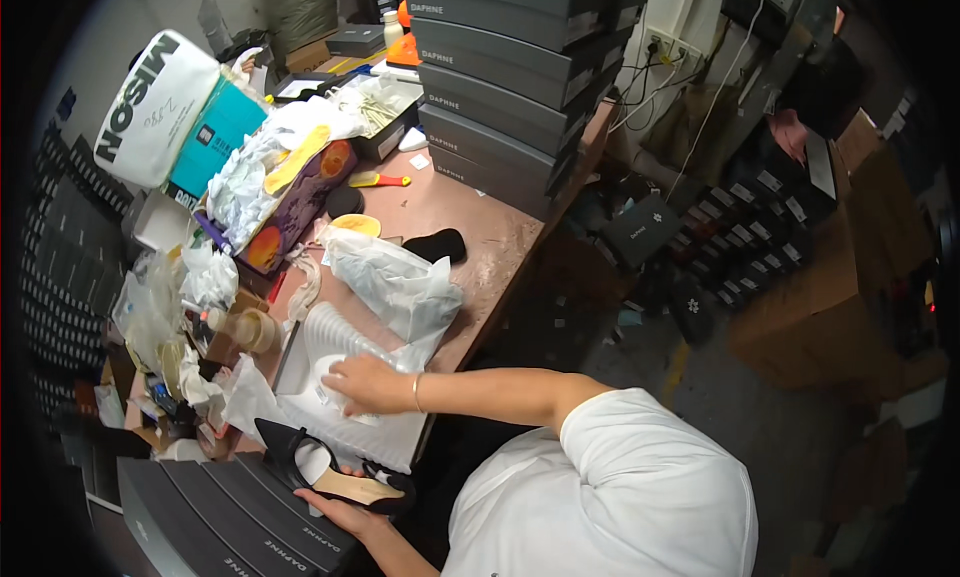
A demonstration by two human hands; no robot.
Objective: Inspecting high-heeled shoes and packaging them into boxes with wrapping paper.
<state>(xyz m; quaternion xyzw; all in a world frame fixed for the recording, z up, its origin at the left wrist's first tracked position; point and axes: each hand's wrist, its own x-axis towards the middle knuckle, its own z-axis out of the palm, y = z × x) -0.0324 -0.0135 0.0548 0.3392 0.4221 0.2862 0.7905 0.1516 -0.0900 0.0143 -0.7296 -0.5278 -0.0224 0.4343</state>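
Observation:
A black pointed slingback shoe point(338, 475) with a tan insole rests in my left hand point(345, 512), whose fingers wrap under and around it. Its toe points up and to the left, and white stuffing shows inside. My right hand point(372, 385) reaches over a ribbed white foam sheet point(345, 439) on the table. Its fingers are bent and drawn together at a small white piece point(330, 389) that I cannot make out clearly. Just beyond lies crumpled white tissue paper point(395, 287).
Tall stacks of dark grey shoeboxes stand at the back point(500, 97) and front left point(230, 517). A patterned box point(300, 197) overflows with tissue. Tape point(257, 330), a black insole-shaped pad point(437, 245) and a red-and-yellow tool point(380, 180) lie about. Cartons point(810, 297) stand on the floor right.

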